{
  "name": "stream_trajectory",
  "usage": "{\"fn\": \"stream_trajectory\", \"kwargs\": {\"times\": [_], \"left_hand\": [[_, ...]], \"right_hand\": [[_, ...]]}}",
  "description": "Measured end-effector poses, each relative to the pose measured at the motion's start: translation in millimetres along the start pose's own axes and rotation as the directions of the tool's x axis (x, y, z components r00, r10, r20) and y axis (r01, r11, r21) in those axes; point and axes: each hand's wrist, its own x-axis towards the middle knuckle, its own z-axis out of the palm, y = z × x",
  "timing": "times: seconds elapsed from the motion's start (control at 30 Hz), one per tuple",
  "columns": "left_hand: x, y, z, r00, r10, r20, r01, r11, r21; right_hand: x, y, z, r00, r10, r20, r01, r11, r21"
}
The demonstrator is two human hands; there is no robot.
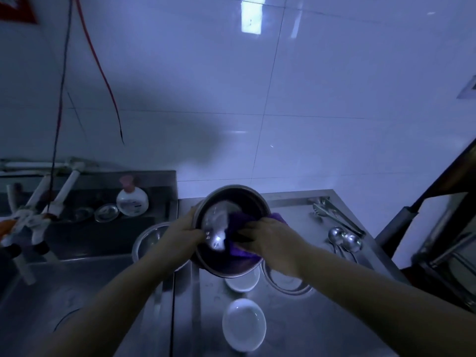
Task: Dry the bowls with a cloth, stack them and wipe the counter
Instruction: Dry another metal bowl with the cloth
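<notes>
Left hand [184, 228]: fingers grip the metal bowl [233, 231] by its left rim.
Right hand [270, 239]: fingers press the purple cloth [239, 225] inside it.
Worktop [296, 328]: bare at the front right.

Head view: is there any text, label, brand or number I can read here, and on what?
No text here can be read.
Soap bottle by the sink: it has a label, but it is too blurred to read.
Steel bowl held in both hands: small marks down its inner wall, too blurred to read.
Red sign at top left: cut off, nothing legible.
</notes>
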Motion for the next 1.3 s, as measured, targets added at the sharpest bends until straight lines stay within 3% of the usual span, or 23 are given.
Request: {"fn": "stream_trajectory", "kwargs": {"times": [0.13,0.2,0.33,0.47,0.6,0.7,0.83,0.93,1.03,1.1,1.13,1.23,1.3], "left_hand": [[8,7,5,0.996,-0.07,0.061,0.067,0.997,0.046],[8,10,2,0.994,-0.074,0.085,0.064,0.992,0.107],[2,16,6,0.999,-0.033,0.037,0.026,0.986,0.163],[1,17,23,0.984,0.056,-0.169,-0.018,0.975,0.219],[0,18,46,0.965,0.054,-0.257,0.001,0.978,0.21],[-2,30,49,0.98,-0.019,-0.2,0.061,0.977,0.206],[1,53,44,0.986,-0.165,0.03,0.135,0.887,0.441],[4,66,46,0.977,-0.21,0.027,0.168,0.848,0.503],[2,68,49,0.989,-0.145,-0.034,0.14,0.829,0.542],[-1,64,53,0.997,-0.05,-0.059,0.076,0.748,0.66],[-3,60,56,0.998,0.019,-0.06,0.033,0.659,0.751],[-17,48,76,0.953,0.304,0.001,-0.098,0.303,0.948],[-26,46,95,0.899,0.403,0.17,-0.225,0.094,0.97]], "right_hand": [[-3,8,-3,0.994,0.027,-0.108,-0.053,0.967,-0.25],[-2,5,4,0.987,0.028,-0.156,-0.073,0.955,-0.289],[-12,-4,14,0.964,0.12,-0.238,-0.143,0.986,-0.084],[-31,-25,31,0.95,0.266,-0.162,-0.239,0.956,0.168],[-36,-46,42,0.901,0.338,-0.272,-0.24,0.91,0.337],[-50,-29,47,0.946,0.168,-0.277,-0.11,0.971,0.214],[-69,18,50,0.943,-0.109,-0.316,0.076,0.991,-0.113],[-70,36,42,0.899,-0.243,-0.365,0.186,0.965,-0.184],[-75,47,26,0.882,-0.283,-0.378,0.231,0.956,-0.179],[-81,52,17,0.887,-0.257,-0.384,0.204,0.964,-0.173],[-84,54,13,0.89,-0.229,-0.393,0.181,0.971,-0.154],[-89,57,6,0.911,-0.144,-0.386,0.117,0.989,-0.094],[-89,59,3,0.92,-0.091,-0.381,0.073,0.995,-0.06]]}}
